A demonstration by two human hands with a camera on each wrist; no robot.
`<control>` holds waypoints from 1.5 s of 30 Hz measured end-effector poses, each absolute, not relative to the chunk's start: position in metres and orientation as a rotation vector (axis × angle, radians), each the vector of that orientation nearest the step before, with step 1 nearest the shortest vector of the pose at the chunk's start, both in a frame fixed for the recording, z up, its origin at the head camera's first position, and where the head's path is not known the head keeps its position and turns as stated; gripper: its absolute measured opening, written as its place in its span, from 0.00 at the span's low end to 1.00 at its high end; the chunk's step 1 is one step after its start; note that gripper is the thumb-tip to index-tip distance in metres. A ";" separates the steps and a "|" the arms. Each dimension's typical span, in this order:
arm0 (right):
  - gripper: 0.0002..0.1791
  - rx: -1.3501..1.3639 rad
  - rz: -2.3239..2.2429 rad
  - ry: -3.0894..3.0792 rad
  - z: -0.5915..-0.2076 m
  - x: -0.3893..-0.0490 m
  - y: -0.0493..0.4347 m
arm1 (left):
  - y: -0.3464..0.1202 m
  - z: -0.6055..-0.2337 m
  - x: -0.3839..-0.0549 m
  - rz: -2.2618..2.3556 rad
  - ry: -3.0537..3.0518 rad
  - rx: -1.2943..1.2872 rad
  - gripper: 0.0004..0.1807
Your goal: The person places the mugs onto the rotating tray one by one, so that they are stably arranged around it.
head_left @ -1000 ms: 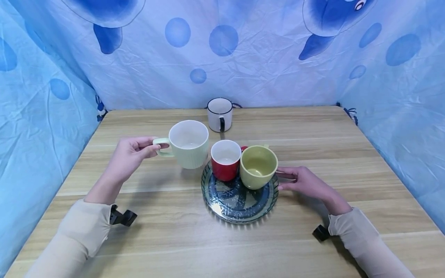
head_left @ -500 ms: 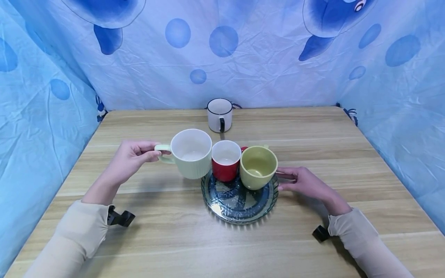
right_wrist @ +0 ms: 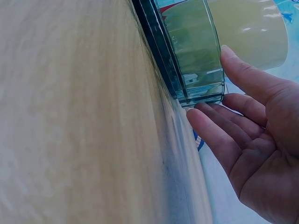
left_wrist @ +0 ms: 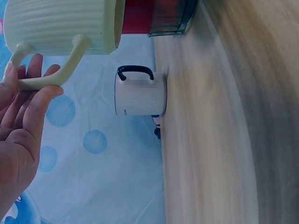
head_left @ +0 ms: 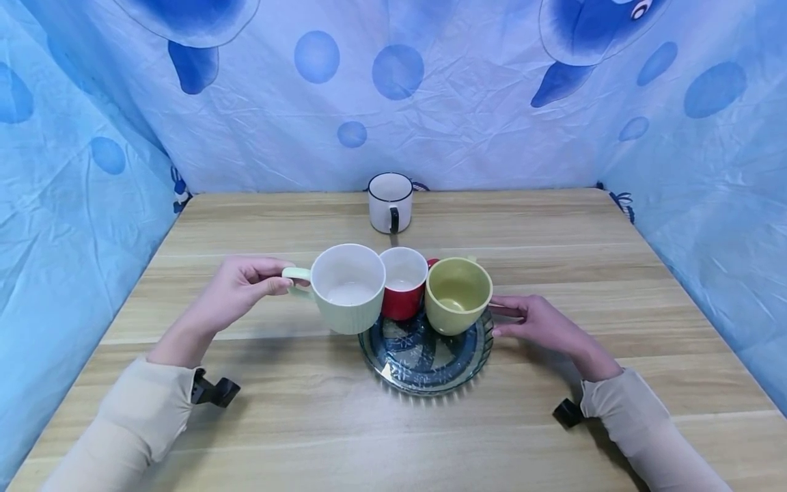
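My left hand (head_left: 252, 283) holds a pale green ribbed mug (head_left: 349, 301) by its handle, fingers through the loop, as the left wrist view shows. The mug is upright in the air, at the left edge of a round blue-green glass dish (head_left: 427, 369). A red mug (head_left: 402, 301) with a white inside stands in the dish, partly hidden by the pale green mug. Beside it, to the right, is a yellow-green mug (head_left: 455, 307). My right hand (head_left: 535, 324) touches the dish's right wall with thumb and fingertips; its fingers (right_wrist: 210, 128) are only slightly bent.
A white enamel mug (head_left: 390, 208) with a black rim and black handle stands behind the dish, near the far table edge. The wooden table (head_left: 307, 444) is bordered at the back and sides by a blue curtain (head_left: 479, 143) with whale and bubble prints.
My left hand has moved the pale green mug nearer and to the right, so it now covers part of the red mug and the dish's left edge. My right hand stays put.
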State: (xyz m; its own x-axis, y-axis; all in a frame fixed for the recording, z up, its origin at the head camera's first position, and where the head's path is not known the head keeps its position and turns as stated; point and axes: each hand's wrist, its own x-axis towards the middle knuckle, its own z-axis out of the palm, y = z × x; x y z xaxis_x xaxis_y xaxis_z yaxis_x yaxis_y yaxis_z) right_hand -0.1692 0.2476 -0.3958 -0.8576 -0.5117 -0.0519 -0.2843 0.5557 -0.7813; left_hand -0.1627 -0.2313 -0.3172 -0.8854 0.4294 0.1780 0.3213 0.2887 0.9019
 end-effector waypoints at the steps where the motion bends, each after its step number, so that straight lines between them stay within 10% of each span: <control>1: 0.35 -0.656 -1.192 2.520 -0.396 -0.169 0.248 | -0.231 -0.318 -0.162 1.670 2.435 0.718 0.10; 45: 0.34 -0.657 -1.225 2.505 -0.399 -0.170 0.249 | -0.183 -0.344 -0.158 1.618 2.321 0.793 0.14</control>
State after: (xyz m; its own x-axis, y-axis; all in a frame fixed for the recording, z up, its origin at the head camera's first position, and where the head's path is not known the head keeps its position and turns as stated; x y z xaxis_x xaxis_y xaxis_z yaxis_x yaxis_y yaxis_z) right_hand -0.1700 0.2490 -0.3990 -0.8588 -0.5103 -0.0467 -0.2764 0.5380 -0.7964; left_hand -0.1583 -0.1827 -0.3444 -0.8352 0.5331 0.1349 0.3110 0.2557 0.9154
